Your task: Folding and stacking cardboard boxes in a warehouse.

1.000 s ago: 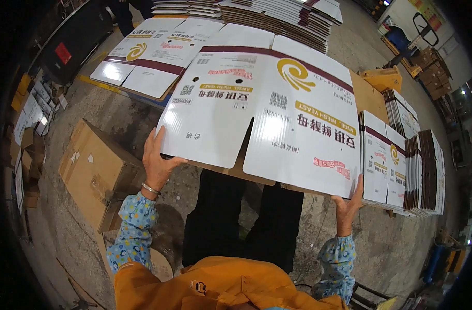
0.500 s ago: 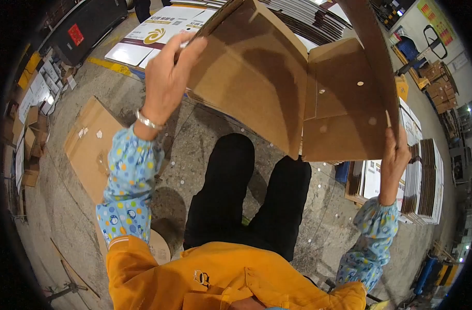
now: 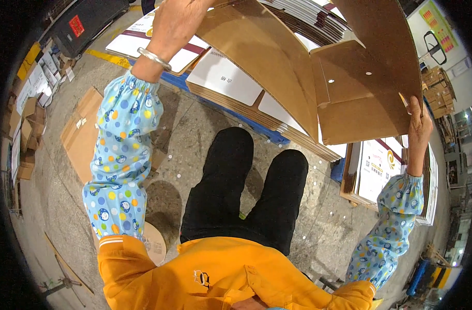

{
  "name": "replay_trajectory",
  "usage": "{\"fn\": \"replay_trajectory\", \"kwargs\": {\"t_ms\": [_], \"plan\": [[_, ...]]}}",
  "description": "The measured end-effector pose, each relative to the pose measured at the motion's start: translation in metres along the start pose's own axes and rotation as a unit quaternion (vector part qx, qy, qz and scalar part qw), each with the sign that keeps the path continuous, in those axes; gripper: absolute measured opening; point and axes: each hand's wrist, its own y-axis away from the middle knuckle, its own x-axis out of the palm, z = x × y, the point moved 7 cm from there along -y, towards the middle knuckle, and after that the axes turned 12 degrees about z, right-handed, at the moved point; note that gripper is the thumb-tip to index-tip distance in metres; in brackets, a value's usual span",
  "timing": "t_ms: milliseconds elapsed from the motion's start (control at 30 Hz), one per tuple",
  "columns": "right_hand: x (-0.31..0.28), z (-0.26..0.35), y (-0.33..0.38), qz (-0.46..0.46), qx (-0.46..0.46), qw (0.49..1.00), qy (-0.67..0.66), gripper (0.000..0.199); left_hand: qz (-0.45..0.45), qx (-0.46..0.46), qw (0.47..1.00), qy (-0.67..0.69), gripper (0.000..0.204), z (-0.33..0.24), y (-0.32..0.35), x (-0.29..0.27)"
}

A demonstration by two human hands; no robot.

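Observation:
A large brown cardboard box (image 3: pixel 267 46), opened out with its panels folded at angles, is held up in front of me above the stacks. My left hand (image 3: pixel 179 23), wearing a silver bangle, is closed on its left edge near the top of the view, with the fingertips partly out of sight. At the box's right edge, my right hand (image 3: pixel 420 124) is closed on the lower right corner. Two small round holes show in the right panel. Under the box lies a stack of white-faced flat cardboard sheets (image 3: pixel 225 77) on a blue pallet (image 3: pixel 236 111).
More flat printed cartons (image 3: pixel 373 168) stand stacked at the right. A loose cardboard sheet (image 3: pixel 75 137) lies on the concrete floor at my left, near several open boxes (image 3: pixel 32 126). A black case (image 3: pixel 88 26) sits at the far left. Brown boxes (image 3: pixel 438 85) are piled at the far right.
Both hands have moved up and outward, away from me, carrying the cardboard box. Its near edge has lifted, uncovering the white-faced stack and blue pallet beneath it.

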Motion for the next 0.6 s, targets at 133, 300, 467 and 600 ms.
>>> {"fn": "replay_trajectory", "kwargs": {"t_ms": [133, 300, 467, 600], "plan": [[-0.013, -0.016, -0.012, 0.02, 0.036, 0.999, 0.003, 0.055, -0.009, 0.019, 0.999, -0.031, 0.044, 0.001, -0.007, -0.009], [-0.017, -0.016, -0.009, 0.018, 0.012, 0.999, -0.029, 0.053, 0.0, 0.023, 1.0, -0.021, 0.043, 0.008, -0.007, -0.005], [-0.016, -0.029, -0.003, 0.05, 0.037, 0.998, -0.021, 0.049, 0.005, 0.019, 1.0, -0.009, 0.04, 0.007, 0.001, -0.002], [-0.018, -0.033, 0.002, 0.036, 0.026, 0.998, -0.042, 0.046, 0.026, -0.016, 0.999, 0.02, 0.04, 0.007, 0.002, -0.006]]}}
